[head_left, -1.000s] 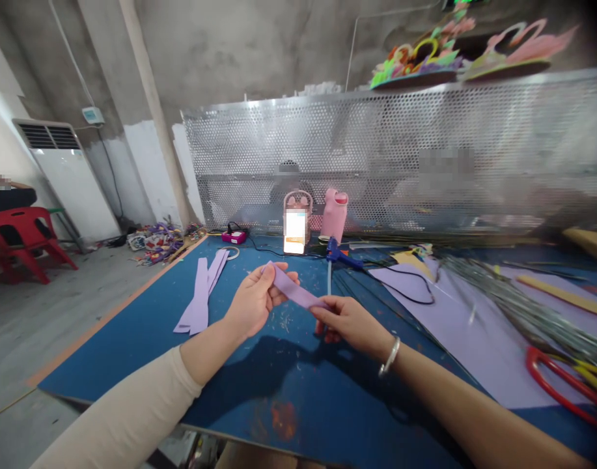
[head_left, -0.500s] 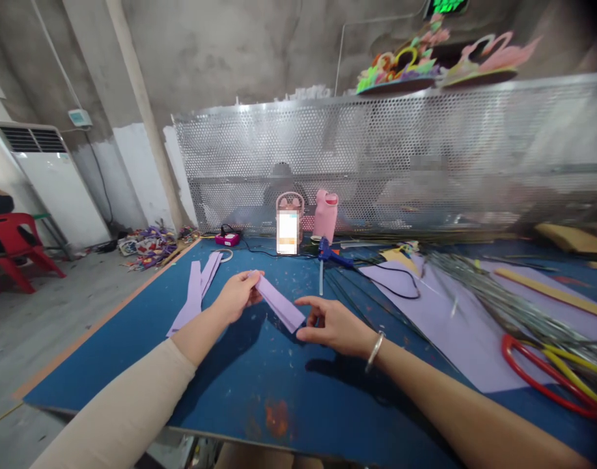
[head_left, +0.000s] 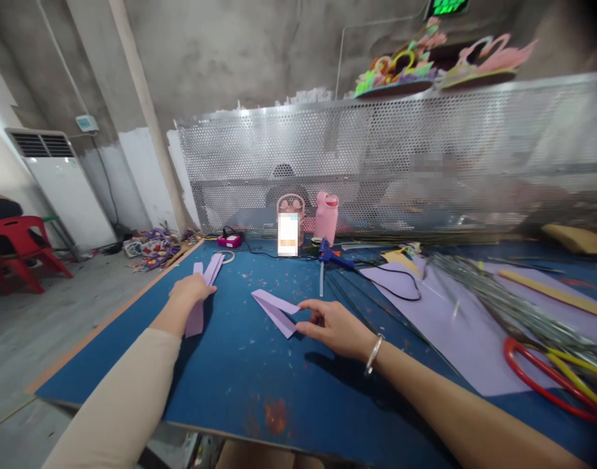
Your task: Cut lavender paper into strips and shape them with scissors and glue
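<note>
1. The right hand (head_left: 330, 326) is standing open, fingertips at the loose ends of the folded purple strip (head_left: 281, 323), now spreading into a V mid-desk (head_left: 230, 371).
2. The left hand (head_left: 188, 290), just off that strip, is covering the other purple strips (head_left: 195, 322), grip unclear; attention is apparently switching there.
3. Beyond, the blue glue gun (head_left: 326, 253) is lying untouched.

A bare grey concrete wall (head_left: 230, 52) rises behind a perforated metal panel (head_left: 239, 153) at the far edge of the blue counter (head_left: 220, 384). On the left, a white air conditioner (head_left: 66, 185) and a red chair (head_left: 27, 244) stand on a grey floor (head_left: 83, 319); a green sign (head_left: 445, 7) glows far right.
</note>
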A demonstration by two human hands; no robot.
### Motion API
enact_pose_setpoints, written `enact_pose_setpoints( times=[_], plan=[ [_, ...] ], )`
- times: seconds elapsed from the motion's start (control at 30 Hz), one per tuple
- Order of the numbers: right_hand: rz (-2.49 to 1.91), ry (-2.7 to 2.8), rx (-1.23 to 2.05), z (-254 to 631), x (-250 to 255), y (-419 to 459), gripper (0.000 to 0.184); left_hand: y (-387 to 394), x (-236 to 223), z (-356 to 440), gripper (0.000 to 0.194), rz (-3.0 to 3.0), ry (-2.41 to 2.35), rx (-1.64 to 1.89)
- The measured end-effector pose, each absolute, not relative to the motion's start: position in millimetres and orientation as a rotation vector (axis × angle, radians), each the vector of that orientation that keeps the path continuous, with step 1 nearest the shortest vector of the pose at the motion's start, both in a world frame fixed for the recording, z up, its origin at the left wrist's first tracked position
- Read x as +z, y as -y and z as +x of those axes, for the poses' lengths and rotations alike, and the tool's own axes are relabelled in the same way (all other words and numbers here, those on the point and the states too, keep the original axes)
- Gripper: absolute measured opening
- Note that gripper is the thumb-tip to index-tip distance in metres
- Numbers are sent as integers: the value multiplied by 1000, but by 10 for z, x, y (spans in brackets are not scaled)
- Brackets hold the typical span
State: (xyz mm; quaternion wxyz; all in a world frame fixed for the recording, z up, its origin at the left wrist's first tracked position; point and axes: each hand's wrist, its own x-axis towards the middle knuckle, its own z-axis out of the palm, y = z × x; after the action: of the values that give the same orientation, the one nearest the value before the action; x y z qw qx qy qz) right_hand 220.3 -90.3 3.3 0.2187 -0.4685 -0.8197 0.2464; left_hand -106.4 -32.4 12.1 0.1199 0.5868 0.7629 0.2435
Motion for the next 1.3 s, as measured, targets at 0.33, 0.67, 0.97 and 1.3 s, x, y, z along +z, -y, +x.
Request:
enact_pose_setpoints(
  times=[0.33,0.67,0.97,1.3],
  plan=[
    [-1272,2316,648,2221,40,900,39,151,126,-930,52,1625,-2090,794],
    [-1253,1885,664,2211,115,924,42,401,389,-468,37,1444,-1524,1215],
    [-1139,1821,941,2099,121,990,36,949,250,244,28,1228,-881,776],
    [-1222,1579,881,2284,142,823,52,1023,177,234,35,1298,-972,421]
  ],
)
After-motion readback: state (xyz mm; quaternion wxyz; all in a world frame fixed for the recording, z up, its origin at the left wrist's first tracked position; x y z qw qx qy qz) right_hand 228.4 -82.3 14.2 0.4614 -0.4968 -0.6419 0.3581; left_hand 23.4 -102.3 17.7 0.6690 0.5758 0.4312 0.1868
